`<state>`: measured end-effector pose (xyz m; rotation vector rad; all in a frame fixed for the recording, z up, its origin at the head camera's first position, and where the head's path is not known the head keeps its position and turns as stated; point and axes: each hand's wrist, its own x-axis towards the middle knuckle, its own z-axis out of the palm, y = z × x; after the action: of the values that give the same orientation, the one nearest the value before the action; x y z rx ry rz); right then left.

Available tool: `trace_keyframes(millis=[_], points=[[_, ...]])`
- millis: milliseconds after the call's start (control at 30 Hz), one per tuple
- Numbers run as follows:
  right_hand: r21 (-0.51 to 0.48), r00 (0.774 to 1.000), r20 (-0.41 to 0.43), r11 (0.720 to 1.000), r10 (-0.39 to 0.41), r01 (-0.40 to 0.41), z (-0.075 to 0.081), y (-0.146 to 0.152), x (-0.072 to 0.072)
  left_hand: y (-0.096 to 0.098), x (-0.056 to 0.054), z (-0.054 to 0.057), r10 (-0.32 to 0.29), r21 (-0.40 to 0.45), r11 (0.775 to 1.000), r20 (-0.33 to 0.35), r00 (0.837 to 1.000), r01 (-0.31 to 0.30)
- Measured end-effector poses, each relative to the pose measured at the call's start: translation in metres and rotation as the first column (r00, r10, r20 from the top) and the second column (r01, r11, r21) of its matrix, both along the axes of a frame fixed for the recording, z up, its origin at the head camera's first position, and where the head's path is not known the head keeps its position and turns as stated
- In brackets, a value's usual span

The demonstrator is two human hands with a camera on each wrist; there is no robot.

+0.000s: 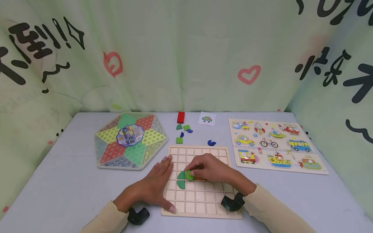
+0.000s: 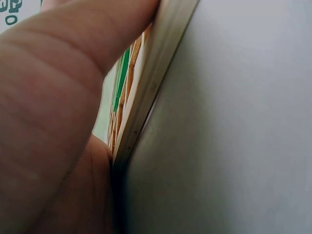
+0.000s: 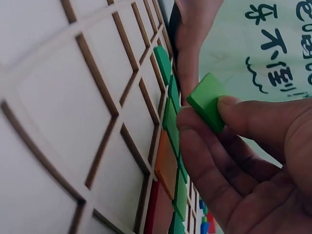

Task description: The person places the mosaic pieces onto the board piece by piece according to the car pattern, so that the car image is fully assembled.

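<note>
My right hand (image 1: 211, 169) pinches a small light-green square tile (image 3: 208, 100) between thumb and fingers, just above a wooden grid board (image 1: 201, 207). In the right wrist view, an orange tile (image 3: 166, 161), a red tile (image 3: 158, 209) and several green tiles lie in a cluster on the grid. Two dark-green rounded pieces (image 1: 181, 184) show on the board in the head view; my right hand hides part of the cluster there. My left hand (image 1: 154, 184) rests along the board's left edge, its fingers extended and the thumb near the lower corner.
Behind the board lie a red block (image 1: 181, 117), a green square (image 1: 179, 140), blue pieces (image 1: 211, 143) and a small pattern card (image 1: 207, 118). A hexagonal game box (image 1: 131, 142) stands left; a vehicle puzzle board (image 1: 276, 145) lies right. Curtains enclose the table.
</note>
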<state>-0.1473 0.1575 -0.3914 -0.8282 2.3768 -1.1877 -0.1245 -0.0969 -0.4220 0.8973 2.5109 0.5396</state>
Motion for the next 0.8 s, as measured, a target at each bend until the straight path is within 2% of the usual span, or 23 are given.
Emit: trace_keyframes(millis=[100, 367, 800], points=[[-0.001, 1.0, 0.006, 1.0, 0.02, -0.02, 0.0, 0.0, 0.006, 0.0, 0.0, 0.0, -0.004, 0.004, 1.0, -0.001, 1.0, 0.004], [0.067, 1.0, 0.01, 0.998, 0.009, -0.01, 0.0, -0.004, 0.017, 0.0, -0.001, 0.001, 0.001, 0.002, 1.0, 0.008, 1.0, -0.001], [0.124, 0.997, -0.057, 0.991, 0.05, -0.043, 0.001, -0.008, 0.018, 0.0, 0.0, 0.002, -0.002, 0.012, 1.0, 0.009, 1.0, 0.001]])
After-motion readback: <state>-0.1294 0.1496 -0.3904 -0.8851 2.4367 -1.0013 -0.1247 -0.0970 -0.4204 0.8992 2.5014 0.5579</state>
